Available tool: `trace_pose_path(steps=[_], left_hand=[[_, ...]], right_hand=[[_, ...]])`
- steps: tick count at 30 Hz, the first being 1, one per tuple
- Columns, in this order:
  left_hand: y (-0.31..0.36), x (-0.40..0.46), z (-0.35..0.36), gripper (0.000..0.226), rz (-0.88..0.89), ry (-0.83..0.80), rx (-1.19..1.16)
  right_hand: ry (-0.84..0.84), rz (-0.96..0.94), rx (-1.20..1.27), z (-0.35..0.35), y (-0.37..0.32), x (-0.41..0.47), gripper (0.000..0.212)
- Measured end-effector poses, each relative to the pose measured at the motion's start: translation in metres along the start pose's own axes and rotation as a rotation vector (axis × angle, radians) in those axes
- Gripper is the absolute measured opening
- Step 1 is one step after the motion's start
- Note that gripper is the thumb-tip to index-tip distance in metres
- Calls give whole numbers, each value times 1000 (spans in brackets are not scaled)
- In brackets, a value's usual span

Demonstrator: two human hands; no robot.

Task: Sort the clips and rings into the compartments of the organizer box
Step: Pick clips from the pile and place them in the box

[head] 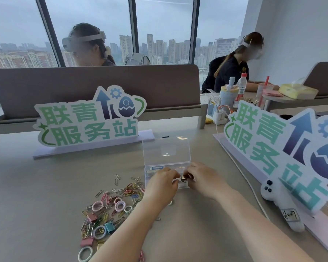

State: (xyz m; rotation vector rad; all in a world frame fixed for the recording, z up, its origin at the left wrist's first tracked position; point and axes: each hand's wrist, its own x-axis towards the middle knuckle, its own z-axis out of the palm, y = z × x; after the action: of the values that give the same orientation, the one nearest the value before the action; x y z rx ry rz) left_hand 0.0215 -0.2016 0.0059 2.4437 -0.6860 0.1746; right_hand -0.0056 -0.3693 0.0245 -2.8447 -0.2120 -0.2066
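Note:
The clear organizer box (167,154) stands in the middle of the table with its lid raised. Both my hands meet over its front compartments. My left hand (162,184) and my right hand (201,179) together pinch a small dark binder clip (185,178) between their fingertips, just above the box. A loose pile of coloured paper clips (125,191), pastel rings (98,206) and binder clips (108,226) lies on the table to the left of my left forearm. What lies inside the compartments is mostly hidden by my hands.
A standing sign (89,118) sits behind the box and another sign (284,152) to the right. A white controller (280,201) and a white cable (240,173) lie at the right. Two people sit at desks beyond a divider (95,86).

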Motion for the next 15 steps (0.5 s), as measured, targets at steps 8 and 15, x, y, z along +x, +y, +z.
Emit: trace_pose_path(steps=[8, 15], left_hand=[[-6, -1, -2, 24, -11, -6, 20], [-9, -6, -2, 23, -2, 21, 32]], right_hand=[[-88, -25, -36, -1, 2, 6, 22], [-114, -26, -24, -2, 3, 10, 24]])
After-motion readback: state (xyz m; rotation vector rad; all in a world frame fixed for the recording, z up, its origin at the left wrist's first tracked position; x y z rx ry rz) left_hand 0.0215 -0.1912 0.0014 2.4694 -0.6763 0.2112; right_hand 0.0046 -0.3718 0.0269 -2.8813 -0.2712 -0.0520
